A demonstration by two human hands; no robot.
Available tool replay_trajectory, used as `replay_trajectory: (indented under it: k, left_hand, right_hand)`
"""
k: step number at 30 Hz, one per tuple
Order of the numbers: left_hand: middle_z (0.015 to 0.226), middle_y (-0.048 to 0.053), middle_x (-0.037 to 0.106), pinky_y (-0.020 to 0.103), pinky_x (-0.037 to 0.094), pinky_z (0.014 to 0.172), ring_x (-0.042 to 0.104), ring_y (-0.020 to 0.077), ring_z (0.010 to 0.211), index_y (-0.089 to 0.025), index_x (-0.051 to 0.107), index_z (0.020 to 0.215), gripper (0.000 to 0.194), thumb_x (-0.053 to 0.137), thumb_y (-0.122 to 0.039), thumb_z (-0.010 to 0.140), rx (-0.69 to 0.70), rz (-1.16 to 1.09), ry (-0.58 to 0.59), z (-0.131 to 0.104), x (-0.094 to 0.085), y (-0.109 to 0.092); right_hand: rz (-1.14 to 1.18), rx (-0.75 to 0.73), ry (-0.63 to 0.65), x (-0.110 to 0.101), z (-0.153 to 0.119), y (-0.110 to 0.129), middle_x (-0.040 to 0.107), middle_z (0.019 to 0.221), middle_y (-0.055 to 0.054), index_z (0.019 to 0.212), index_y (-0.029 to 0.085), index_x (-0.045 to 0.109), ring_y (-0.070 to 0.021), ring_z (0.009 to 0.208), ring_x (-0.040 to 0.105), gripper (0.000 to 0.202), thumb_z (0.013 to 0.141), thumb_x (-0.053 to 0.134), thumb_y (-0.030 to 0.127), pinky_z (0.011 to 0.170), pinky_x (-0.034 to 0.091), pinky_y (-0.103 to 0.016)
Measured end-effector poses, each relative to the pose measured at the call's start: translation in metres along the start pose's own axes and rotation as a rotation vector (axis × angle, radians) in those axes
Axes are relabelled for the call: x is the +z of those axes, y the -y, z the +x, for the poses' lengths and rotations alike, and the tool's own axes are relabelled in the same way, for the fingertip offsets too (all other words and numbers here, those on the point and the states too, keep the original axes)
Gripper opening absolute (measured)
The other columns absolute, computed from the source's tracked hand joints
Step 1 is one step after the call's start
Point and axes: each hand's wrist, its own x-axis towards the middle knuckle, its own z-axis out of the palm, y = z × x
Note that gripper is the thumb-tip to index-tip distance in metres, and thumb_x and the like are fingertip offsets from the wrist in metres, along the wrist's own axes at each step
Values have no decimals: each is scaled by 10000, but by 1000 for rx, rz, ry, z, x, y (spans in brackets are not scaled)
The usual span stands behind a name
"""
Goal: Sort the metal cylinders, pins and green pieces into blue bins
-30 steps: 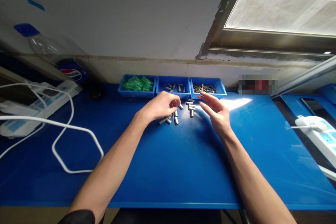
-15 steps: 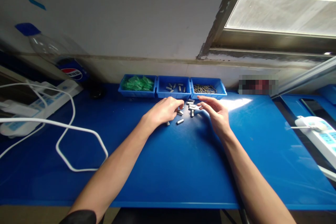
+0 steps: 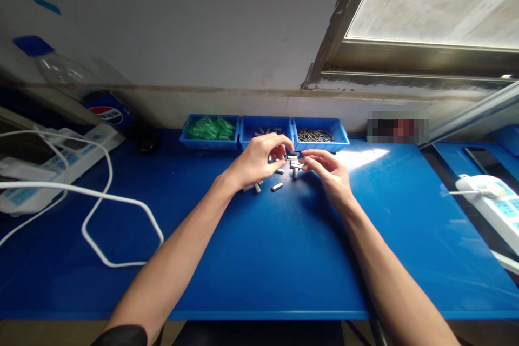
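Several short silver metal pieces, like little bars or spacers, lie loose on the blue table in front of the bins. My left hand hovers over the left part of this group, thumb and fingers apart, hiding some pieces beneath it. At the group's right side is my right hand, its fingers stretched and slightly spread. Its thumb tip is close to one piece; whether it touches is unclear. Similar pieces lie in the middle blue bin, partly covered by my left hand.
Green plastic bags fill the left bin; thin brass-coloured screw-like parts lie in the right bin. A cola bottle, a power strip and a looping white cable occupy the left. Another power strip is at right.
My left hand has opened its bent fingers and lifted slightly toward the middle bin, showing more pieces near its wrist. My right hand has shifted a little left, closer to the pieces.
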Motion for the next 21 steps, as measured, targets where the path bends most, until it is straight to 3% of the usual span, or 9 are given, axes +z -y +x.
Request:
replay_trajectory:
  k: [4, 13, 18, 21]
  left_hand:
    - [985, 40, 725, 270, 587, 805, 716, 156, 853, -175, 728, 1068, 269, 750, -101, 810, 1, -68, -42, 0, 1, -4]
    - [1018, 46, 727, 258, 588, 803, 704, 145, 857, -174, 733, 1051, 244, 731, -85, 824, -50, 4, 51, 0, -1, -9]
    - [1065, 54, 733, 262, 582, 804, 703, 149, 855, -173, 700, 1080, 241, 742, -135, 846, -96, 43, 76, 0, -3, -11]
    - [987, 39, 732, 269, 553, 768, 693, 173, 854, -192, 661, 1169, 311, 743, -186, 869, -173, 163, 118, -1, -10, -8]
  right_hand:
    - [51, 36, 72, 4, -2, 0, 826, 923, -34, 1063, 264, 815, -213, 812, 770, 355, 805, 889, 498, 824, 650, -392]
    - [74, 65, 132, 4, -2, -11, 820, 904, -42, 1034, 242, 836, -212, 796, 746, 369, 779, 911, 498, 793, 633, -397]
    - [116, 69, 93, 4, -2, -12, 821, 890, -35, 1002, 251, 833, -226, 818, 768, 318, 781, 921, 463, 849, 642, -429]
    - [167, 7, 23, 3, -2, -10, 832, 1079, -41, 1090, 291, 814, -258, 992, 792, 341, 790, 924, 412, 984, 629, -464]
